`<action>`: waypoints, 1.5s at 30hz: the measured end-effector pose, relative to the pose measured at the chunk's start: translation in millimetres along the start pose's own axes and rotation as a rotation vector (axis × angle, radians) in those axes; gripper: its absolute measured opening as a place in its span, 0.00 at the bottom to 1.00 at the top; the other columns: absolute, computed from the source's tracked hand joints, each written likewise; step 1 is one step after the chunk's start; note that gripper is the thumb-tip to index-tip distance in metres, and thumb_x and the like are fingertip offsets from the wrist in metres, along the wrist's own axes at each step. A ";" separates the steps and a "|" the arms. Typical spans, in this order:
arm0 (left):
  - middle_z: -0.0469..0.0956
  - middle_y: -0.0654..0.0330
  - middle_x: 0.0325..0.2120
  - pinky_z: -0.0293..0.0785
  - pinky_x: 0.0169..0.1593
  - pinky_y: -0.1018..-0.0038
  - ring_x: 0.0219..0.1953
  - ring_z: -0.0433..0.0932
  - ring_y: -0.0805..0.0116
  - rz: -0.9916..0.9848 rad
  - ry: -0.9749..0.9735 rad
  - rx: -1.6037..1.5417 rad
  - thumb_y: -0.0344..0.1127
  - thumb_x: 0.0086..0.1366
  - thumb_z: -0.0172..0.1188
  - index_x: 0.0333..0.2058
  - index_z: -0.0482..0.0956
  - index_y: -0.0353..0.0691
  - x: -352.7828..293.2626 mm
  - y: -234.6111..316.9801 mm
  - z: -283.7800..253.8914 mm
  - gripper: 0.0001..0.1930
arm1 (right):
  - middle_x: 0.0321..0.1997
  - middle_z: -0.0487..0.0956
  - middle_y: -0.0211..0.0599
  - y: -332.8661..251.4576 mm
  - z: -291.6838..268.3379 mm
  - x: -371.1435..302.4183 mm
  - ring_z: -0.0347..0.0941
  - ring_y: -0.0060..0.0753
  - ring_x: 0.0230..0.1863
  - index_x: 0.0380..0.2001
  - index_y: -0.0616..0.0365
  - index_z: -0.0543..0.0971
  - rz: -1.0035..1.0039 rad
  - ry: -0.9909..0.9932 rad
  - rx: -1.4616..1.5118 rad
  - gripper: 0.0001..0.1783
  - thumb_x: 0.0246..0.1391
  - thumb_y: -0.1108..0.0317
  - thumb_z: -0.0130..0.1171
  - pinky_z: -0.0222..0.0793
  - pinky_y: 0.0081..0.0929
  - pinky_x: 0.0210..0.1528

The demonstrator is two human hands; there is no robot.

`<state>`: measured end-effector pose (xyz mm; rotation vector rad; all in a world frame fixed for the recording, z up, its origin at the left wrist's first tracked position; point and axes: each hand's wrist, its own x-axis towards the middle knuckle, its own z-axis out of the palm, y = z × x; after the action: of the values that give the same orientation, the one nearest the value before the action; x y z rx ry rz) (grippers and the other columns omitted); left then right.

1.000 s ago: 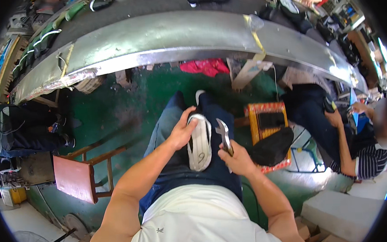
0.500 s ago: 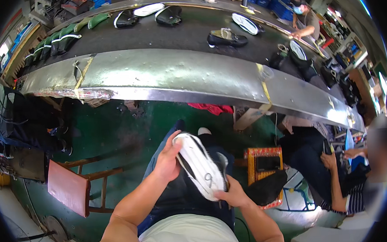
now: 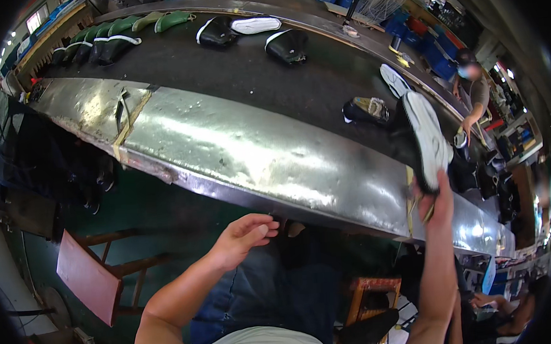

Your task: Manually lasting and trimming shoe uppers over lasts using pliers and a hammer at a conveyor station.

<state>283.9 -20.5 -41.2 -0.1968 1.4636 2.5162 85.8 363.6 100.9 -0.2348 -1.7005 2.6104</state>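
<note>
My right hand (image 3: 434, 201) reaches out over the metal edge and grips the near end of a black shoe with a white sole (image 3: 426, 132). The sole is turned up, and the shoe is above the dark conveyor surface (image 3: 232, 80). My left hand (image 3: 243, 240) hovers on the near side of the metal edge, its fingers loosely bent and nothing seen in them. Beyond the held shoe lie another white-soled shoe (image 3: 395, 81) and a black shoe with a tan top (image 3: 366, 110).
A broad metal ledge (image 3: 223, 143) runs between me and the conveyor. Green and black shoe uppers (image 3: 116, 48) stand at the far left, with black shoes (image 3: 288, 46) in the middle. A pink-topped stool (image 3: 89, 278) is at my left. Across the conveyor, a person (image 3: 472, 87) reaches in.
The white-soled shoe has gone from my lap, held in both hands, to over the conveyor in my right hand. My left hand has let go. The view has turned.
</note>
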 end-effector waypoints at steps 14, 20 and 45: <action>0.79 0.52 0.52 0.81 0.50 0.63 0.52 0.80 0.59 0.126 0.148 0.222 0.38 0.73 0.59 0.57 0.73 0.34 184.0 131.4 -26.3 0.19 | 0.28 0.82 0.40 51.5 114.4 236.1 0.75 0.30 0.21 0.37 0.62 0.76 -0.322 -0.044 -0.839 0.19 0.61 0.54 0.62 0.70 0.33 0.22; 0.69 0.51 0.61 0.75 0.57 0.60 0.61 0.70 0.59 0.198 0.531 0.359 0.45 0.69 0.61 0.65 0.64 0.35 375.0 153.6 -47.1 0.32 | 0.40 0.80 0.47 147.0 104.1 177.5 0.78 0.53 0.42 0.45 0.59 0.73 -0.995 -0.384 -1.359 0.18 0.52 0.69 0.66 0.73 0.46 0.44; 0.67 0.37 0.63 0.62 0.70 0.59 0.67 0.65 0.44 0.570 1.355 0.766 0.45 0.63 0.62 0.63 0.66 0.24 513.7 254.0 -216.4 0.36 | 0.44 0.81 0.48 152.7 112.4 191.7 0.78 0.52 0.46 0.47 0.60 0.74 -0.865 -0.457 -1.462 0.23 0.47 0.70 0.68 0.74 0.45 0.48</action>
<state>-277.2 -265.9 -51.1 -1.7532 3.1476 1.7535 -108.6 217.8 -15.8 0.9111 -2.5989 0.5585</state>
